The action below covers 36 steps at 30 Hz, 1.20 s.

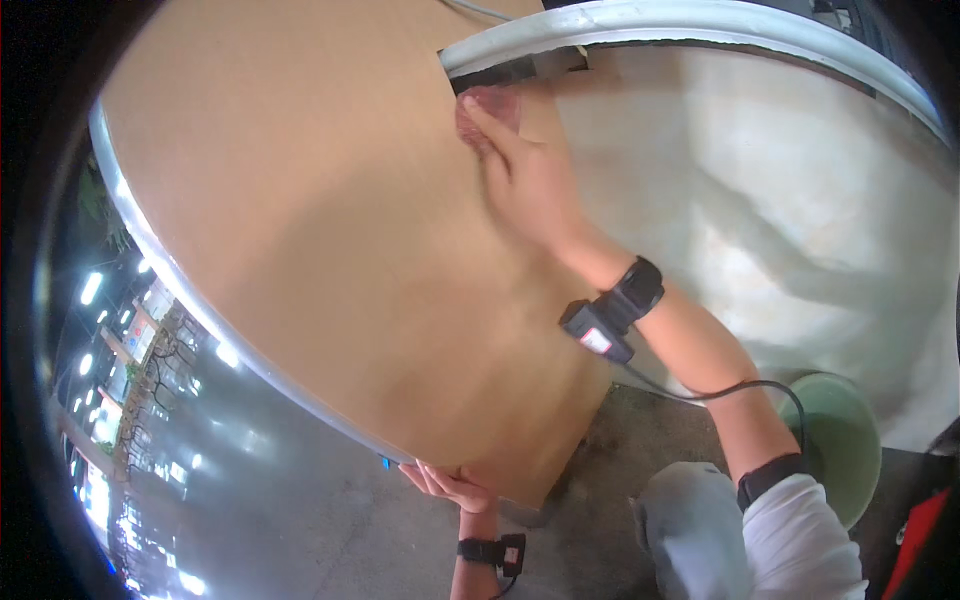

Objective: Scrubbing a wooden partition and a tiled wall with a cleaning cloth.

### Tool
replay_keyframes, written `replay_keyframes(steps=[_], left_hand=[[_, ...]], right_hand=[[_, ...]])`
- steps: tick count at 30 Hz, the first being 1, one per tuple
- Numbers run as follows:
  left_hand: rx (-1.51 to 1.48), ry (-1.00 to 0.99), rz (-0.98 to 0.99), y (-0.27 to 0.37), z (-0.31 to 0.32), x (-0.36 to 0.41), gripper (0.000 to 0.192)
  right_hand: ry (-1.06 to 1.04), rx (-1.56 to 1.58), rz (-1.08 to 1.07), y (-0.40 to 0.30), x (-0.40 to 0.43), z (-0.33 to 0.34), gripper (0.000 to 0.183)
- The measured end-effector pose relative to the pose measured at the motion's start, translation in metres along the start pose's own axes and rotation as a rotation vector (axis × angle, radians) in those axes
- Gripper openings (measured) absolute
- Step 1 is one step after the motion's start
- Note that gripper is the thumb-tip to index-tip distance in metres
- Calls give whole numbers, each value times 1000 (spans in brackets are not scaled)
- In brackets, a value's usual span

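Note:
My right hand (pixel 529 180) holds a crumpled, reddish, partly see-through wad (pixel 495 109), perhaps mesh or film, against a large tan panel (pixel 300 225). The wad sits near the panel's right edge, just below a dark gap under a white trim. Lower down, my left hand (pixel 454 487) grips the panel's edge near its bottom corner, where a pale metallic edge strip (pixel 247 356) ends. A small blue bit (pixel 386 463) shows beside those fingertips. Both wrists carry black straps with small cabled devices.
A thick white curved trim (pixel 675 22) borders a pale, stained surface (pixel 750 187) on the right. Below it stands a green bucket (pixel 847 450) beside my grey-clad knee (pixel 694 525). Something red (pixel 919 540) lies at lower right. Grey concrete floor (pixel 300 495) stretches left toward bright lights.

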<state>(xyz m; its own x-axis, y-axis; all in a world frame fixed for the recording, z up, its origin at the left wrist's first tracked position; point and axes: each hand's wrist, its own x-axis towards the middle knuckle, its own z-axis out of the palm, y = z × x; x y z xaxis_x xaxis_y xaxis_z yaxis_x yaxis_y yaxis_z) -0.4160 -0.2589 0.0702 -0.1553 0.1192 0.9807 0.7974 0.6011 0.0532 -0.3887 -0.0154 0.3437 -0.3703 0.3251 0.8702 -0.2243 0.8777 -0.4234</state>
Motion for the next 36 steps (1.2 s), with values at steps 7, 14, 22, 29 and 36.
replay_keyframes(steps=[7,14,22,29,36], left_hand=[[-50,10,-10,-4,10,-11,56],[-86,-12,-33,7,1,1,54],[-34,45,-46,5,5,-4,53],[-32,-12,-25,1,4,-8,52],[-2,12,-29,2,6,-9,50]], right_hand=[[271,-50,-144,50,-11,3,35],[59,-35,-120,18,-81,17,48],[-180,-251,-107,17,-127,32,63],[-146,-151,-233,36,-154,37,63],[-307,-148,-189,40,-170,30,65]])
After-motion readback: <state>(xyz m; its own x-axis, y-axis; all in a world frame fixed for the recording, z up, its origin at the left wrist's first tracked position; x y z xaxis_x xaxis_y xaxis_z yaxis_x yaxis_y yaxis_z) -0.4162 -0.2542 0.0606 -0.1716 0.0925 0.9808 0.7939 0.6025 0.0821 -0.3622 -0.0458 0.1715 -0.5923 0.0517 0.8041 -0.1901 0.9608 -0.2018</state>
